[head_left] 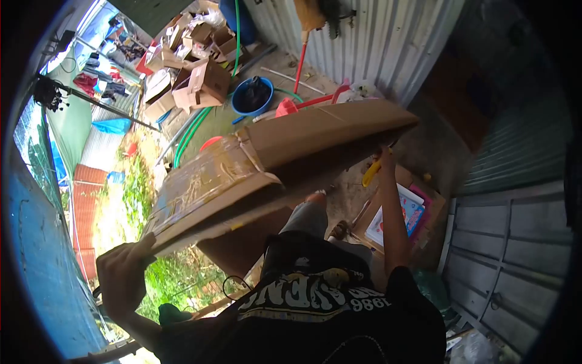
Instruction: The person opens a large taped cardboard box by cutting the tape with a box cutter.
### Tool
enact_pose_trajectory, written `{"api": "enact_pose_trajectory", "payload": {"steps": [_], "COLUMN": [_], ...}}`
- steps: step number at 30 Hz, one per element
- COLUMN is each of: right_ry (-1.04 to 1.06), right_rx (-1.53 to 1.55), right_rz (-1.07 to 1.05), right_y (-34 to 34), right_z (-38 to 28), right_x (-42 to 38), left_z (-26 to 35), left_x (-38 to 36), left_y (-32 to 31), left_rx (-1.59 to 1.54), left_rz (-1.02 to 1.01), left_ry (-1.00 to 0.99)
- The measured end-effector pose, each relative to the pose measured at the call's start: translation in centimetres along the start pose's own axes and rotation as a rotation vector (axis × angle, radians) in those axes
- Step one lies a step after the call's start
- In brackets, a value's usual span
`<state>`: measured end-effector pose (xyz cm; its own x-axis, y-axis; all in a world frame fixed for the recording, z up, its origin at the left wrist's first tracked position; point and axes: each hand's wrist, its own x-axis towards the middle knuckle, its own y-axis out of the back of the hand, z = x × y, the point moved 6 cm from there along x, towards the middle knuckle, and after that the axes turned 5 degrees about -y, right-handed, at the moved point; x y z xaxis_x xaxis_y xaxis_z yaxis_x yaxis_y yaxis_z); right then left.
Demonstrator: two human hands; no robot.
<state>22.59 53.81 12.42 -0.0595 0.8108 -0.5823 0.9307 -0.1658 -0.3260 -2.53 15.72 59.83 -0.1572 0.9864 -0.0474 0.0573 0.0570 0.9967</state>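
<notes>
A large flattened cardboard box with clear tape across its side is held up in front of me, tilted, its folded flaps parted along the near edge. At its lower left corner, my left hand is closed around the edge. My right hand is closed at the right end, close against the box's edge. From that fist a yellow-handled tool points downward; its working end cannot be made out. Below my right arm, a picture-covered white package lies on another cardboard piece.
A heap of open cardboard boxes sits at the back left. Nearby are a blue basin with a black bag in it and a green hose. A corrugated metal wall stands behind, and a metal-framed panel rises on the right.
</notes>
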Motion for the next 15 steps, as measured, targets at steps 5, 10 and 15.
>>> {"api": "enact_pose_trajectory", "payload": {"steps": [5, 10, 15], "right_ry": [0.427, 0.654, 0.489], "right_rx": [-0.551, -0.841, -0.917], "right_rz": [-0.07, 0.031, -0.106], "right_y": [-1.4, -7.3, -9.5], "right_z": [-4.8, -4.8, -1.3], "right_x": [2.2, 0.1, -6.5], "left_z": [-2.7, -6.3, -6.7], "left_x": [-3.8, -8.8, -12.7], "left_y": [2.0, 1.5, 1.3], "left_rx": [0.027, 0.228, 0.151], "left_rz": [0.15, 0.076, -0.013], "left_ry": [0.272, 0.525, 0.552]}}
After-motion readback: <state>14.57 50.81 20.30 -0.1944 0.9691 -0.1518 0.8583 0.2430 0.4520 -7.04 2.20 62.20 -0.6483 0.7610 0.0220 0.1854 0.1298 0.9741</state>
